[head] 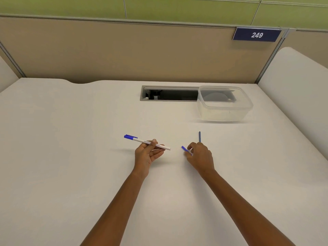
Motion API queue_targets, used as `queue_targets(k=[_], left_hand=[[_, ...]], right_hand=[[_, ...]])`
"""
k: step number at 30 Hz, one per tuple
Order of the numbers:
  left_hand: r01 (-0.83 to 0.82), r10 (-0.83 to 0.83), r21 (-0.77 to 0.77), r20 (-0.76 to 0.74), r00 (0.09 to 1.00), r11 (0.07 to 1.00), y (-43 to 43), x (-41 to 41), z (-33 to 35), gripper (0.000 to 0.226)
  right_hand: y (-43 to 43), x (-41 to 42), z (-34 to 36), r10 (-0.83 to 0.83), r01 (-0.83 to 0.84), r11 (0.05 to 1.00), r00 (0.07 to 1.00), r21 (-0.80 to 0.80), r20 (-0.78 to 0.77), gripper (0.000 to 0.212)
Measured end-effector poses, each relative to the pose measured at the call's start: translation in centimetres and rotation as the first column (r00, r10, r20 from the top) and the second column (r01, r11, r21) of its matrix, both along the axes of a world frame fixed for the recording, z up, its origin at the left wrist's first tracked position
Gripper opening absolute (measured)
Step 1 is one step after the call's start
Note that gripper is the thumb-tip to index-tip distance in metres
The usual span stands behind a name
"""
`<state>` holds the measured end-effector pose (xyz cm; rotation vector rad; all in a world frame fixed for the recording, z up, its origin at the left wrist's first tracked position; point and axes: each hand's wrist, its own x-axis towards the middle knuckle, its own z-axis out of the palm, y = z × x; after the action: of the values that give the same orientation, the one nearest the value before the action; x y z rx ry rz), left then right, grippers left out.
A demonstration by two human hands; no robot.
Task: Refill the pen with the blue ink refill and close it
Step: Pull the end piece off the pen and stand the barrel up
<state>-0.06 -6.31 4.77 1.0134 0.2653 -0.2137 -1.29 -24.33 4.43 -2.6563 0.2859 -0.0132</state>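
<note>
My left hand (148, 154) grips a white pen barrel (142, 140) with a blue cap on its left end, held nearly level above the desk, its open end pointing right. My right hand (200, 157) pinches a small blue piece (185, 149), seemingly the pen's tip section, a short gap right of the barrel's open end. A thin blue ink refill (199, 136) sticks out just beyond my right hand's knuckles; its lower end is hidden behind the hand, so I cannot tell whether it lies on the desk or is held.
A clear plastic container (224, 112) stands at the back right of the white desk (71, 157), partly over a cable slot (168, 94). A beige partition with a "249" sign (256, 34) closes the back.
</note>
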Motion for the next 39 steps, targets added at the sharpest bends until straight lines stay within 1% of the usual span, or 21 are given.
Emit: queue_targets(k=[2,4,7,10,12,16,18,21,23,24,27,30,31,32,34,35,36,37,38,39], left_hand=[[0.028,-0.028,0.04,-0.007,1.0,0.999,-0.1,0.0,-0.1,0.01],[0.057,-0.056,0.1,-0.02,0.998,0.993,-0.3,0.0,-0.1,0.011],[0.095,-0.09,0.189,-0.034,0.995,0.977,-0.6,0.2,0.0,0.011],[0.124,-0.112,0.239,-0.064,0.992,0.963,-0.8,0.5,0.1,0.008],[0.143,-0.128,0.282,-0.07,0.989,0.949,-0.9,0.8,0.2,0.009],[0.154,-0.157,0.419,-0.027,0.987,0.895,-1.1,1.3,0.1,0.01],[0.149,-0.175,0.518,0.0,0.985,0.842,-1.2,1.6,0.1,0.012],[0.132,-0.236,0.701,0.054,0.97,0.701,-1.2,2.1,-0.2,0.014],[0.092,-0.284,0.779,0.114,0.952,0.621,-1.3,2.3,-0.1,0.015],[0.062,-0.295,0.805,0.144,0.945,0.59,-1.3,2.4,-0.1,0.02],[-0.034,-0.272,0.855,0.202,0.941,0.517,-1.2,2.5,0.3,0.033],[-0.134,-0.279,0.901,0.265,0.923,0.411,-0.1,2.4,-0.2,0.032],[-0.152,-0.282,0.905,0.278,0.918,0.397,0.3,2.4,-0.7,0.032],[-0.154,-0.276,0.901,0.281,0.919,0.406,0.7,2.3,-1.1,0.031],[-0.14,-0.252,0.88,0.277,0.927,0.454,1.2,2.2,-1.8,0.032],[-0.14,-0.249,0.876,0.278,0.928,0.461,1.2,2.3,-2.0,0.032],[-0.141,-0.255,0.886,0.275,0.927,0.442,1.2,2.4,-2.3,0.032],[-0.141,-0.27,0.905,0.264,0.926,0.401,1.2,2.5,-2.6,0.033],[-0.14,-0.291,0.931,0.244,0.925,0.337,1.3,2.7,-2.8,0.034],[-0.136,-0.316,0.957,0.216,0.924,0.255,1.5,3.0,-3.1,0.036]], right_hand=[[0.2,0.1,0.5,-0.001,-0.002,0.992,1.0,0.13,0.021,0.016],[0.7,0.3,1.3,0.014,-0.03,0.96,0.998,0.278,0.057,0.013],[1.7,0.7,2.9,0.072,-0.089,0.908,0.996,0.409,0.057,0.017],[2.4,1.1,3.9,0.181,-0.163,0.896,0.984,0.414,-0.004,0.02],[2.7,1.1,4.0,0.246,-0.21,0.887,0.969,0.412,-0.037,0.018],[3.0,0.9,3.8,0.282,-0.229,0.877,0.957,0.423,-0.066,0.013],[3.1,0.9,3.8,0.283,-0.222,0.879,0.955,0.422,-0.087,0.013],[3.2,1.0,3.6,0.325,-0.247,0.88,0.936,0.406,-0.134,0.015],[3.2,1.2,3.6,0.359,-0.27,0.869,0.921,0.415,-0.154,0.015],[3.2,1.3,3.5,0.367,-0.274,0.864,0.917,0.423,-0.156,0.016],[3.4,1.6,3.4,0.353,-0.272,0.868,0.927,0.415,-0.131,0.015],[3.6,1.8,3.1,0.329,-0.27,0.877,0.94,0.397,-0.089,0.014],[3.7,1.9,3.0,0.321,-0.263,0.877,0.944,0.401,-0.082,0.013],[3.8,2.1,2.9,0.307,-0.252,0.878,0.949,0.408,-0.075,0.012],[4.1,2.4,2.6,0.278,-0.223,0.876,0.958,0.428,-0.068,0.013],[4.1,2.5,2.6,0.27,-0.209,0.866,0.96,0.454,-0.075,0.014],[4.2,2.6,2.5,0.268,-0.193,0.85,0.959,0.49,-0.087,0.016],[4.3,2.7,2.4,0.265,-0.174,0.829,0.959,0.532,-0.1,0.018],[4.4,2.8,2.3,0.257,-0.148,0.803,0.96,0.578,-0.111,0.022],[4.4,2.9,2.3,0.24,-0.112,0.763,0.963,0.637,-0.119,0.028]])
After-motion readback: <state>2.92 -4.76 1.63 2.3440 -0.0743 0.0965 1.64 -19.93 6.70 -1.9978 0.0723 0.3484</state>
